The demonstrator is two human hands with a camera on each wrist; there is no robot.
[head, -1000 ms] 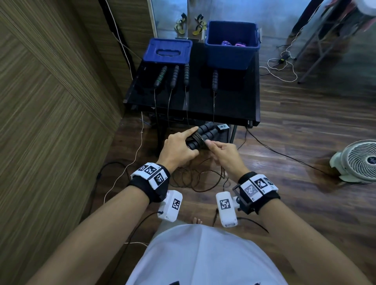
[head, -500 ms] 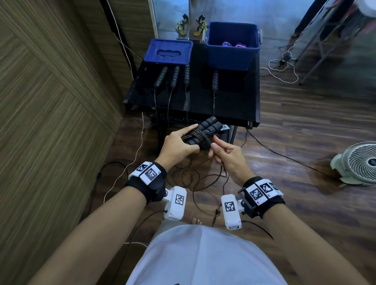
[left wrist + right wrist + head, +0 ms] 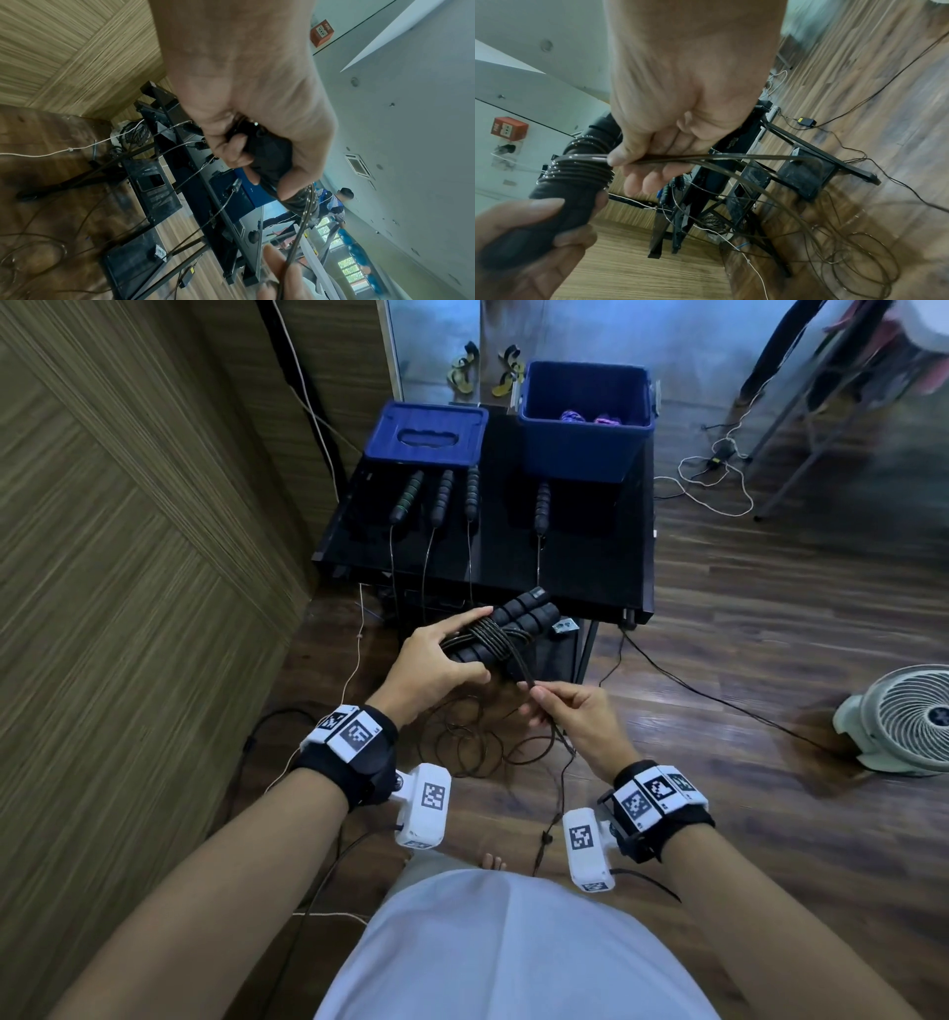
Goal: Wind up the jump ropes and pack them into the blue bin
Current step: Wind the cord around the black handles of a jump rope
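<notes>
Above wood floor (image 3: 770, 660), half-wound jump rope (image 3: 506, 636) between both hands.

Bare forearms; a black strap (image 3: 359, 762) with checkered tags sits behind each hand, a white camera (image 3: 423, 806) below each wrist. White shirt (image 3: 513, 947).

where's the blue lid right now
In the head view the blue lid lies flat on the far left of the black table, beside the blue bin.
</notes>
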